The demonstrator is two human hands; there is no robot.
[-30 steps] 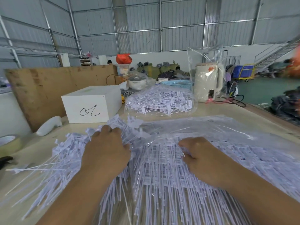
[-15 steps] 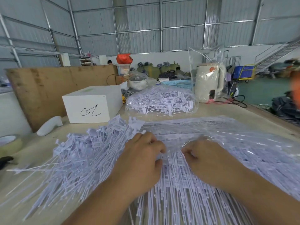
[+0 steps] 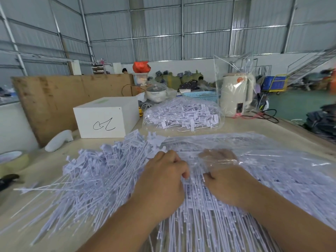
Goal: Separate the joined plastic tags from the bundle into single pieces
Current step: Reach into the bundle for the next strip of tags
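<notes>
A wide bundle of pale lilac plastic tags (image 3: 272, 180) lies inside a clear plastic bag across the near table. Left of it spreads a loose heap of separated tags (image 3: 94, 177). My left hand (image 3: 163, 182) has its fingers curled, pinching tags at the bag's opening in the middle. My right hand (image 3: 223, 177) is close beside it, its fingers slipped under the clear film and curled on the tags there. The fingertips of both hands are partly hidden by tags and film.
A second bag of tags (image 3: 183, 115) sits behind, with a white box (image 3: 107, 117) to its left and a cream kettle (image 3: 236, 95) in a bag to the right. A tape roll (image 3: 12, 160) and a white handle-like tool (image 3: 58, 140) lie far left.
My left hand moved right from the loose heap to the bag's opening, meeting my right hand. My right hand's fingers slid under the clear film.
</notes>
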